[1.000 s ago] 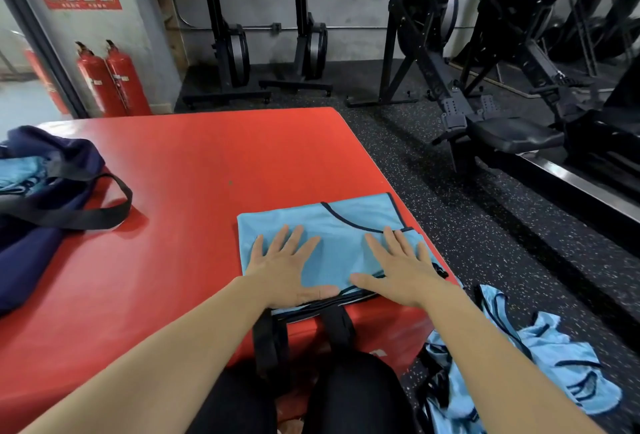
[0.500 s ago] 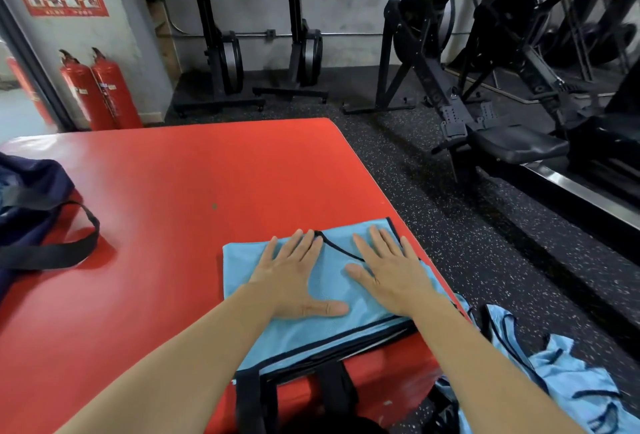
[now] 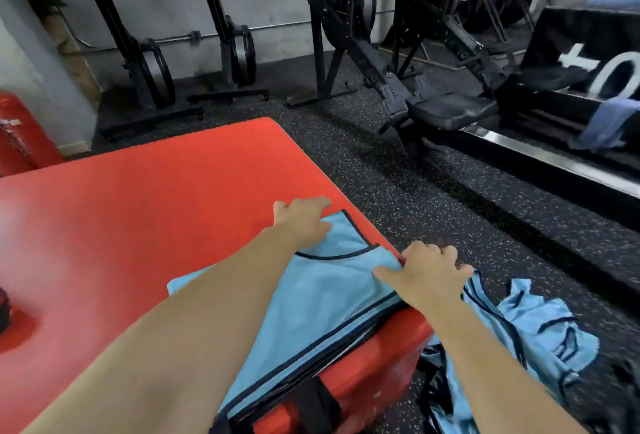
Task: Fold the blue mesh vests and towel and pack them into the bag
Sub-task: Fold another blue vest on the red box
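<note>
Hands no longer press flat as half a second ago: the left hand [image 3: 304,222] now curls its fingers round the far corner of the vest [image 3: 329,291], and the right hand [image 3: 429,274] pinches its right edge. The vest lies at the near corner of the red mat [image 3: 156,225]. Probably another fold begins; other vests [image 3: 540,322] wait on the floor.

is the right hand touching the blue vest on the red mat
Touching. In the head view the right hand has its thumb on the vest and fingers curled over its edge.
</note>
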